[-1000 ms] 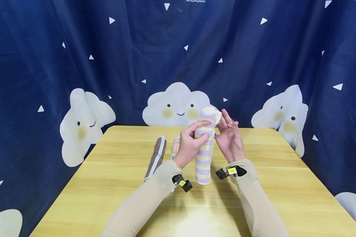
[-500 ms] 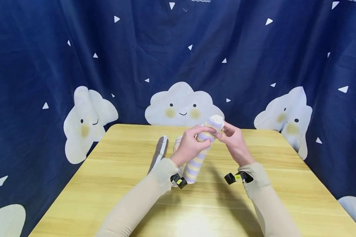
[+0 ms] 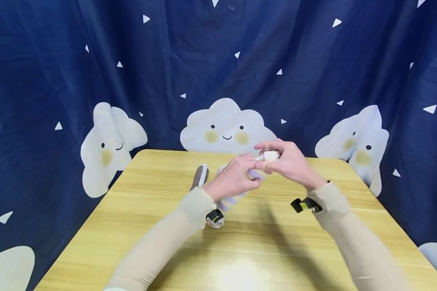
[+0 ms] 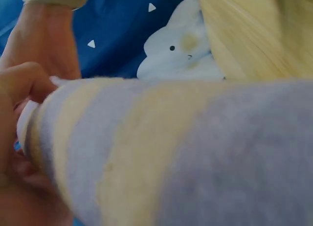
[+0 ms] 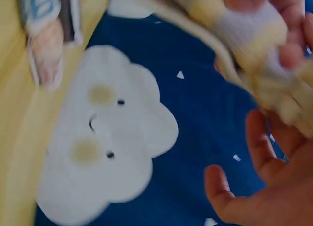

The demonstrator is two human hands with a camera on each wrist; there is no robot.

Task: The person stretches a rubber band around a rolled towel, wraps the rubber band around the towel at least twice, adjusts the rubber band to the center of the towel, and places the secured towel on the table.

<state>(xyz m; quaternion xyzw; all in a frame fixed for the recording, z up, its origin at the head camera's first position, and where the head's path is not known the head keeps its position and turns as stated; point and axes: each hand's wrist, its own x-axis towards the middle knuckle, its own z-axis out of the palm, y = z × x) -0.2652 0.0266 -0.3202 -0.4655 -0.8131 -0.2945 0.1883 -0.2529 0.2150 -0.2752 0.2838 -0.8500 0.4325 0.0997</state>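
Note:
A rolled towel [image 3: 255,174] with lilac and yellow stripes is held tilted above the table, its white end up and to the right. My left hand [image 3: 234,177] grips it around the upper part and hides much of it in the head view. Near that end, my right hand [image 3: 288,161] curves its fingers and thumb around the roll. A thin pale strand, which looks like a rubber band [image 5: 270,142], runs by the right fingers. In the left wrist view the striped fabric [image 4: 137,147] fills the foreground.
On the wooden table [image 3: 160,242], left of my hands, lie a brown-grey roll with a white edge [image 3: 199,176] and a printed roll [image 5: 46,55], partly hidden by my left arm. A dark blue curtain [image 3: 203,56] with clouds hangs behind the table.
The striped roll has tipped over, its lower end swinging left and its white end right. My right hand, first spread with the strand stretched, has come over the roll's end.

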